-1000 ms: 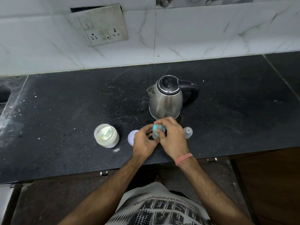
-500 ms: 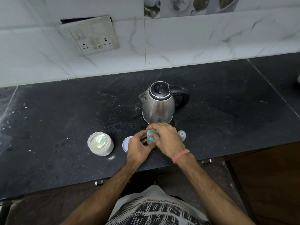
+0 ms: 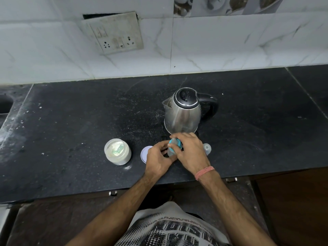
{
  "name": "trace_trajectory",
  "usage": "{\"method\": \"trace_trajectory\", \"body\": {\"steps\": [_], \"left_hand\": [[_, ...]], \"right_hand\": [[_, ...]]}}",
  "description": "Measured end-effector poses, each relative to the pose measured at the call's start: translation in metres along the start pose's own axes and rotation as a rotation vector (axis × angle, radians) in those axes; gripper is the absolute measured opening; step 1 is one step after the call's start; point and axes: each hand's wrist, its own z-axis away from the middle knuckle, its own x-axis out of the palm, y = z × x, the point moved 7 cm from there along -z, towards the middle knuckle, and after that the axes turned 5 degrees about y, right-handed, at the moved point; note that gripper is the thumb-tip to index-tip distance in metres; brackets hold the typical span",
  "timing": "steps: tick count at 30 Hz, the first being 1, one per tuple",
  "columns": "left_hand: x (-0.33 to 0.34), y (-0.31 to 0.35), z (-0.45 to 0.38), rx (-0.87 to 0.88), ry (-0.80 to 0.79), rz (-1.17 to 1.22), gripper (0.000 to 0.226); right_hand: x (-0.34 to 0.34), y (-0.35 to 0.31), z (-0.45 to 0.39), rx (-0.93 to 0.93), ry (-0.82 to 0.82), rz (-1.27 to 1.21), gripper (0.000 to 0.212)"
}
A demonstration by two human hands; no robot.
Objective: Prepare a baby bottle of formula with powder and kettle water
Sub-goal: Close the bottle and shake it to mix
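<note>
A small clear baby bottle (image 3: pixel 170 152) with a blue screw ring (image 3: pixel 174 143) stands on the black counter (image 3: pixel 71 132), just in front of the steel kettle (image 3: pixel 183 111). My left hand (image 3: pixel 158 159) wraps the bottle's body from the left. My right hand (image 3: pixel 190 152) grips the blue ring at its top from the right. An open jar of pale powder (image 3: pixel 117 153) with a green scoop inside stands to the left. The jar's white lid (image 3: pixel 145 153) lies flat beside my left hand. The bottle's clear cap (image 3: pixel 207 148) sits on the counter behind my right hand.
A white tiled wall with a socket plate (image 3: pixel 116 35) rises behind the counter. A sink edge (image 3: pixel 5 105) shows at the far left. Dark cabinet fronts with metal pulls (image 3: pixel 231 179) run below the counter's front edge.
Both hands stay on the bottle with only a small shift of the fingers on the blue ring. The camera has tilted, showing more of the wall.
</note>
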Motion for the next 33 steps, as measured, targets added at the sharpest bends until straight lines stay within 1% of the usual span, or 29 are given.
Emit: {"method": "trace_trajectory", "body": {"steps": [5,10,14,19,23,25,33], "left_hand": [[0.000,0.001,0.002,-0.005,-0.011,0.021,0.061],[0.000,0.003,0.003,-0.006,-0.006,0.025,0.053],[0.000,0.003,0.002,0.002,0.001,0.021,0.056],[0.001,0.000,0.001,0.022,0.011,-0.019,0.056],[0.001,-0.003,0.000,0.022,0.009,-0.027,0.057],[0.001,-0.003,0.000,0.021,0.003,-0.022,0.058],[0.002,-0.004,0.000,0.027,0.008,-0.032,0.056]], "right_hand": [[0.004,0.012,0.008,0.069,-0.053,-0.048,0.045],[0.005,0.014,0.008,0.090,-0.023,-0.046,0.045],[0.006,0.012,0.002,0.060,-0.046,0.030,0.049],[0.007,0.007,-0.002,0.044,-0.031,0.080,0.043],[0.003,0.004,-0.005,0.013,-0.060,0.098,0.047],[0.003,0.004,-0.006,0.018,-0.082,0.107,0.047],[0.003,0.004,-0.004,0.070,-0.061,0.097,0.044]]}}
